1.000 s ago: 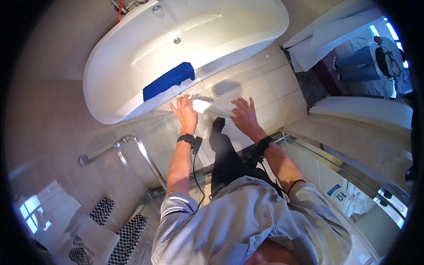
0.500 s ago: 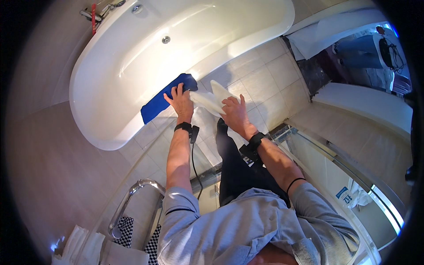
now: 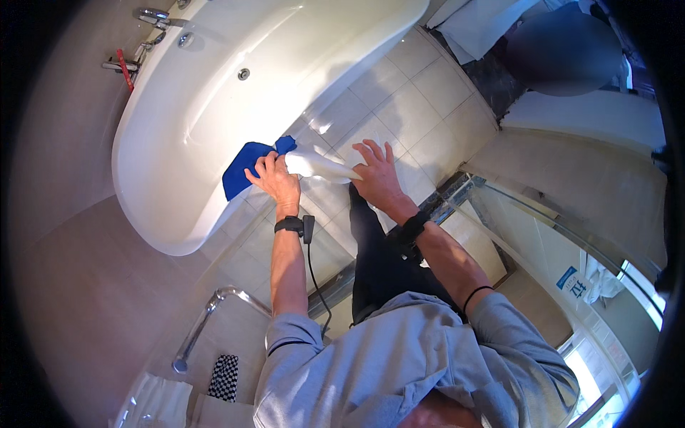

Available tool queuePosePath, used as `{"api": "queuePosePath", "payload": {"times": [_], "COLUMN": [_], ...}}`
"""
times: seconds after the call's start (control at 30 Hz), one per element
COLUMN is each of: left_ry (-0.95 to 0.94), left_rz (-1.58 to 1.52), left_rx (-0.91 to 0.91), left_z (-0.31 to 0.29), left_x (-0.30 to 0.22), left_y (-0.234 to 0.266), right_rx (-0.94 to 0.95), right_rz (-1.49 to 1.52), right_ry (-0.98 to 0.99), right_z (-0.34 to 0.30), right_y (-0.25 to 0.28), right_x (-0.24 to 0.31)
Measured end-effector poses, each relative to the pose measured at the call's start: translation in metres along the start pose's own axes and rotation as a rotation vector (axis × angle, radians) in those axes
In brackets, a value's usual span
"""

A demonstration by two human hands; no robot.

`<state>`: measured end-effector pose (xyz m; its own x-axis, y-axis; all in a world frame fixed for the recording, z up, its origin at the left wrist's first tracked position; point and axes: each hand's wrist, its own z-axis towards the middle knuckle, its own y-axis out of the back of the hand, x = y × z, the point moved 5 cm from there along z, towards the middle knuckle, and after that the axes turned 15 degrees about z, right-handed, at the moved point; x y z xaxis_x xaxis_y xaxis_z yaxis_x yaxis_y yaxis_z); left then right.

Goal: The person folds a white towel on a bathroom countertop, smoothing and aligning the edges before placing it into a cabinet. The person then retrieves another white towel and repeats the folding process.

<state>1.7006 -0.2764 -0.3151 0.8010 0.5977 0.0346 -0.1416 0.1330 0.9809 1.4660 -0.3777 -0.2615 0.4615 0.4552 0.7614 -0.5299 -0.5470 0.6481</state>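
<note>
A blue cloth (image 3: 244, 162) lies draped over the near rim of the white bathtub (image 3: 146, 214), with one corner bunched up. My left hand (image 3: 278, 182) is over it, fingers curled against the blue fabric. A white cloth (image 3: 317, 165) stretches in a twisted strip from the thumb side of that hand to my right hand (image 3: 378, 177). The right hand pinches its other end near the thumb, with the remaining fingers raised and apart. Exactly how the left fingers grip the white cloth is partly hidden.
Chrome taps (image 3: 153, 18) and a red stick-like object (image 3: 125, 70) are at the tub's far left. Light tiles (image 3: 421, 100) cover the floor. A glass panel edge (image 3: 542, 221) runs along the right. A curved metal rail (image 3: 207, 314) stands at lower left.
The white cloth has been drawn out into a narrower strip between my hands. The blue cloth has gathered up near my left hand. The view has shifted, with the tub farther left.
</note>
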Motion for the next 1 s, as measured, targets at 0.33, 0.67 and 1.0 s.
{"api": "queuePosePath", "payload": {"times": [0.33,0.67,1.0], "left_ry": [-0.092,-0.631,-1.229], "left_rz": [-0.202,-0.327,-0.601], "left_rx": [-0.249,-0.114,0.025], "left_z": [-0.113,-0.184,-0.248], "left_x": [-0.07,-0.167,-0.255], "left_y": [0.128,0.228,0.264], "right_rx": [-0.222,-0.267,-0.562], "right_rz": [0.021,0.025,-0.019], "right_ry": [0.1,-0.055,-0.425], "right_z": [-0.155,-0.348,-0.514], "right_y": [0.124,0.215,0.233], "right_x": [0.009,0.007,0.057]}}
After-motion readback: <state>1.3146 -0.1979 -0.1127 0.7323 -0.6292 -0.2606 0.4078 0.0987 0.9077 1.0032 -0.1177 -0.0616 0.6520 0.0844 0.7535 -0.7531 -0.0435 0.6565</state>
